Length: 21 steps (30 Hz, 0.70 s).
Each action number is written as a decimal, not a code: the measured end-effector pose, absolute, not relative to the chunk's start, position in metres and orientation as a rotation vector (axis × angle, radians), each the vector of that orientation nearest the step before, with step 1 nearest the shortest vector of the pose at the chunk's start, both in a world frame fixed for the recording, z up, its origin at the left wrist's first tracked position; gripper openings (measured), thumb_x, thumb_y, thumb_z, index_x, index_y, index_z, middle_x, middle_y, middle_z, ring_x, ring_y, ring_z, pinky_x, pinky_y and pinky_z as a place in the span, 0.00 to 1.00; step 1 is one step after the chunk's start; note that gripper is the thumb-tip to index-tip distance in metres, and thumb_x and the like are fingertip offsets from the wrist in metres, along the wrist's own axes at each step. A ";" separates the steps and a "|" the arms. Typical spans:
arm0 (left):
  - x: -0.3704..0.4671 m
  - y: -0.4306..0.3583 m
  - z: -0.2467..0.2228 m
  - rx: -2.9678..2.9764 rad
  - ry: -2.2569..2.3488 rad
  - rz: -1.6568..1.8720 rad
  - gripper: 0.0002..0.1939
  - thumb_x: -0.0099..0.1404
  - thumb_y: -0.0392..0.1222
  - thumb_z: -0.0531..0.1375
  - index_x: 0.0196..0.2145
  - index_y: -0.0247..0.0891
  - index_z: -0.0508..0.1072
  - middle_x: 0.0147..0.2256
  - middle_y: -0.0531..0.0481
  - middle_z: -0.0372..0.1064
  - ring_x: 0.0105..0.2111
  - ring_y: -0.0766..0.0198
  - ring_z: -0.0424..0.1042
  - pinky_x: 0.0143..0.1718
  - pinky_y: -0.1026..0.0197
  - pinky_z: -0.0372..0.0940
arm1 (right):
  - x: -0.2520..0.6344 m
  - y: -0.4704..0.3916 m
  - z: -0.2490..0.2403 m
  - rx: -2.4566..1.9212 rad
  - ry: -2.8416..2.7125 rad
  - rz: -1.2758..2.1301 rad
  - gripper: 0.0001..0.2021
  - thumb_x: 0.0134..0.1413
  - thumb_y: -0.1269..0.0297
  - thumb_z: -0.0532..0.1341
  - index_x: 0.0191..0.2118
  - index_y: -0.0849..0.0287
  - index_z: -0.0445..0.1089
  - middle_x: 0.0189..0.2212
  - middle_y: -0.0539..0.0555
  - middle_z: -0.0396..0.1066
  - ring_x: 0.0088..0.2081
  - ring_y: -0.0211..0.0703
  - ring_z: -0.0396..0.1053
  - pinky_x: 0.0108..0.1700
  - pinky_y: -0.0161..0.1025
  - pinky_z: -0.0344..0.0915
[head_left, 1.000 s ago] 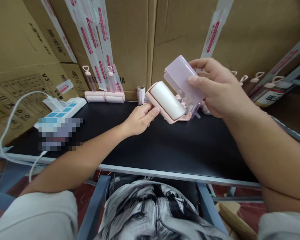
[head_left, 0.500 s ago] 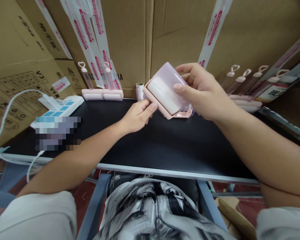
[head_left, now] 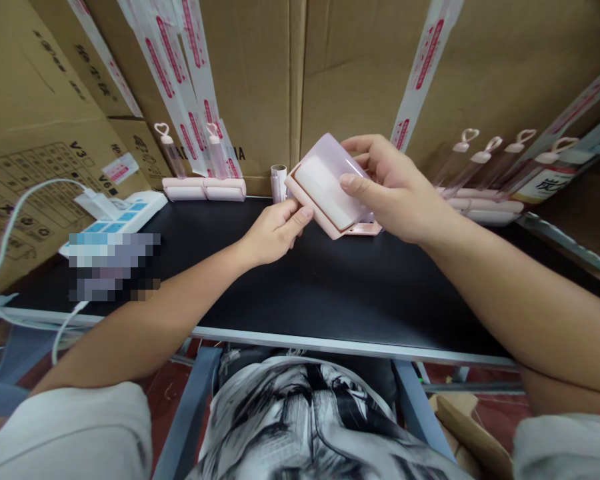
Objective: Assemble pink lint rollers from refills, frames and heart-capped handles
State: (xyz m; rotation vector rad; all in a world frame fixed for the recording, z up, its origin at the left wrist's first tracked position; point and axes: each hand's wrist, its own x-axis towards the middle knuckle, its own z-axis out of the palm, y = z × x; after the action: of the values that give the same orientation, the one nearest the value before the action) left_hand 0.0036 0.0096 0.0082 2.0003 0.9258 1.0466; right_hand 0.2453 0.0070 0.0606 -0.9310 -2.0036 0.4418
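Observation:
Above the black table, both hands hold a lint roller at a tilt, with a white roll in a pale pink frame. My left hand is closed on its lower left end, thumb on top. My right hand grips the translucent lilac cover that lies partly over the roll, thumb in front and fingers behind. Whether the cover is fully seated I cannot tell. A flat pink part shows just below the roller; what it joins is hidden. Behind my left hand stands a small paper-cored roll.
Two lint rollers with heart-topped handles stand at the back left, several more at the back right beside a labelled bottle. A power strip with a white cable lies left. Cardboard boxes wall the back.
My right hand and the lilac cover have moved slightly left and down, closer over the white roll. My left hand has stayed almost in place.

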 end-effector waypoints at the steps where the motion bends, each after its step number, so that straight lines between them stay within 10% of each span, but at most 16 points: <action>1: 0.004 0.010 0.008 2.003 0.927 1.046 0.34 0.72 0.77 0.57 0.35 0.39 0.66 0.27 0.55 0.66 0.20 0.71 0.67 0.20 0.65 0.62 | 0.245 0.007 0.060 -0.935 -2.007 0.437 0.26 0.74 0.44 0.59 0.69 0.50 0.64 0.54 0.60 0.77 0.51 0.59 0.78 0.52 0.57 0.79; 21: 0.002 0.011 0.006 2.173 0.961 1.030 0.31 0.77 0.72 0.53 0.33 0.40 0.66 0.25 0.54 0.66 0.23 0.66 0.64 0.25 0.63 0.58 | 0.240 0.007 0.051 -0.926 -2.399 0.218 0.46 0.73 0.36 0.53 0.83 0.57 0.40 0.77 0.66 0.54 0.78 0.74 0.51 0.76 0.69 0.54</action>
State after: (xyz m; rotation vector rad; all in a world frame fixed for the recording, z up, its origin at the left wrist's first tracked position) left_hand 0.0024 0.0109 0.0057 2.1726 0.9609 1.0303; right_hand 0.2397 0.0065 0.0513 -0.9255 -2.3989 0.2179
